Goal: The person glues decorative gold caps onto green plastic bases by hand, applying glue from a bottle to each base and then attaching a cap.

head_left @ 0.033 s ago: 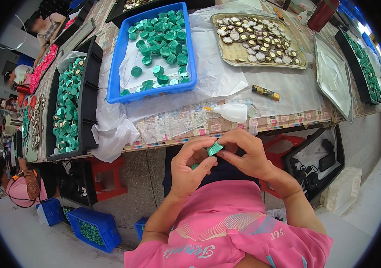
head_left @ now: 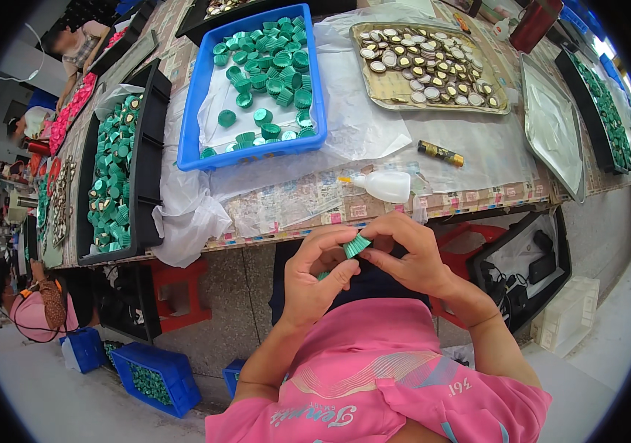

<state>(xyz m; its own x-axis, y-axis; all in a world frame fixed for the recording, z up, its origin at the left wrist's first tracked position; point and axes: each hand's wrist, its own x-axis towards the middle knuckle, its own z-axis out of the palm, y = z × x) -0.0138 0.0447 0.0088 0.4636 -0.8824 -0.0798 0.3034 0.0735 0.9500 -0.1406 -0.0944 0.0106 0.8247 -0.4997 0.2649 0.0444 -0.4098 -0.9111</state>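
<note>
A small green fluted cup [head_left: 357,246] is pinched between the fingertips of both my hands, just off the table's near edge. My left hand [head_left: 317,267] is closed on its left side, thumb and forefinger bent toward it. More green shows in the curl of that palm, mostly hidden by the fingers. From the right, my right hand [head_left: 409,252] grips the cup with thumb and forefinger. The cup's inside is turned out of sight. Beyond my hands, a white squeeze bottle [head_left: 388,187] with a yellow tip lies on its side.
A blue tray [head_left: 182,136] holds several green cups. Round dark-and-white pieces fill a metal tray [head_left: 374,94] to its right. A glue-stick-like dark tube [head_left: 440,153] lies nearby. Black crates [head_left: 145,170] of green cups stand left and far right. Red stools [head_left: 182,295] sit below; people work at left.
</note>
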